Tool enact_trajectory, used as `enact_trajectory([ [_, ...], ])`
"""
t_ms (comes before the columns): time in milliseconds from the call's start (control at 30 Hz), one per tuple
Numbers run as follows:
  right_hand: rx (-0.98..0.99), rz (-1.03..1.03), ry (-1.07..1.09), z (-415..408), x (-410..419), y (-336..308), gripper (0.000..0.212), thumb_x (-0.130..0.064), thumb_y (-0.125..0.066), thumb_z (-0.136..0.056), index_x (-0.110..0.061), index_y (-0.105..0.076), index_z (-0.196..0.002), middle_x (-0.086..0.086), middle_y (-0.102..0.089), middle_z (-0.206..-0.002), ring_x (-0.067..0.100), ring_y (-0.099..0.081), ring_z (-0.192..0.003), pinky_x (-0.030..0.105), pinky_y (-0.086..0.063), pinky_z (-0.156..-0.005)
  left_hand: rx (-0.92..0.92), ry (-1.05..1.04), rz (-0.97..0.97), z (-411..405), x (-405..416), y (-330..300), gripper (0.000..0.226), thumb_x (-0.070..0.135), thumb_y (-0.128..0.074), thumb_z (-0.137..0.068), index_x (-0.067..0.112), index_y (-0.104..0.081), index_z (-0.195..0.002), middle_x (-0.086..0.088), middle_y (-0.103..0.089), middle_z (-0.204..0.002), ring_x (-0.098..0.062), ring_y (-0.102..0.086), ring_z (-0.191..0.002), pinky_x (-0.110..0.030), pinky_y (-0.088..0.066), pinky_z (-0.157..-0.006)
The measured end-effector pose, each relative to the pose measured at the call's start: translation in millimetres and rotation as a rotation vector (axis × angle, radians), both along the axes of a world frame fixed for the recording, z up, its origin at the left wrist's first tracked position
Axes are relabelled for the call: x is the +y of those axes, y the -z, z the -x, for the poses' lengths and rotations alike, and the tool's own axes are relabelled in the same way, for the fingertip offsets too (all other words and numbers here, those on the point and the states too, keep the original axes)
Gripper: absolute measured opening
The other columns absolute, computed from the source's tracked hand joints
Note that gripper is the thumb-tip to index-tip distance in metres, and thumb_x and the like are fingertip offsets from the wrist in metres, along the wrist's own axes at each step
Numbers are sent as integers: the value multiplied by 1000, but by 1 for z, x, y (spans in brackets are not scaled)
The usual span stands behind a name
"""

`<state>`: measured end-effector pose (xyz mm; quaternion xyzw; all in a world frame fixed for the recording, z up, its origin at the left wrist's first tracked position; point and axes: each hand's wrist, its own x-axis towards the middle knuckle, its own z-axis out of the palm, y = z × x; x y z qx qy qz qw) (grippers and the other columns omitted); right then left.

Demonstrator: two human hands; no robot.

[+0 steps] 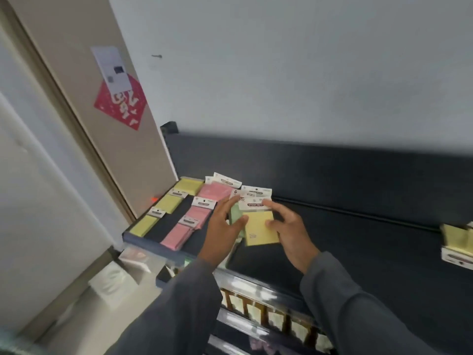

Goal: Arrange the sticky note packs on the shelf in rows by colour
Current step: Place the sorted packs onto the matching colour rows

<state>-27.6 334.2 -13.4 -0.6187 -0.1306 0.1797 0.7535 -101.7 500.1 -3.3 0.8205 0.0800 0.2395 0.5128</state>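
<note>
A yellow sticky note pack (261,228), its white header card reading "STICKY NOTE", is held just above the dark shelf (358,242) between both hands. The right hand (289,231) pinches its right edge with curled fingers; the left hand (222,224) grips what seems to be a green pack (235,213) tucked behind it (partly hidden). A row of yellow packs (167,203) and a row of pink packs (192,221) lie at the shelf's left end.
</note>
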Motion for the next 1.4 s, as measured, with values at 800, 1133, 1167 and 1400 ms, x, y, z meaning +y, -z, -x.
enact_trajectory([
  [800, -141, 378, 192, -30, 375, 34, 56, 4, -56, -94, -14, -47, -146, 6, -43, -144, 25, -54, -120, 44, -45, -108, 9, -60, -15, 57, 362, 8, 49, 5, -57, -100, 30, -52, -142, 7, -38, -150, 3, -47, -126, -23, -57, -86],
  [1133, -334, 885, 242, -43, 412, 62, 52, 0, -58, -89, -3, -51, -141, 17, -53, -137, 35, -52, -124, 43, -41, -110, 49, 35, 6, 30, 430, 27, 54, 11, -58, -92, 33, -54, -142, 5, -39, -155, -16, -43, -138, -32, -52, -101],
  [1167, -318, 929, 249, -41, 413, 62, 46, -2, -59, -89, -3, -55, -135, 17, -57, -131, 35, -55, -119, 45, -44, -105, 55, 52, 18, 27, 432, 29, 55, 13, -58, -91, 34, -53, -142, 7, -38, -156, -17, -41, -140, -40, -49, -107],
  [1400, -420, 950, 431, -15, 418, 54, 36, -18, -66, -91, -11, -61, -126, 11, -60, -124, 30, -54, -118, 46, -46, -103, 103, 210, 35, 20, 438, 35, 56, -5, -58, -95, 27, -51, -141, 51, -28, -131, 36, -23, -122, 2, -37, -92],
])
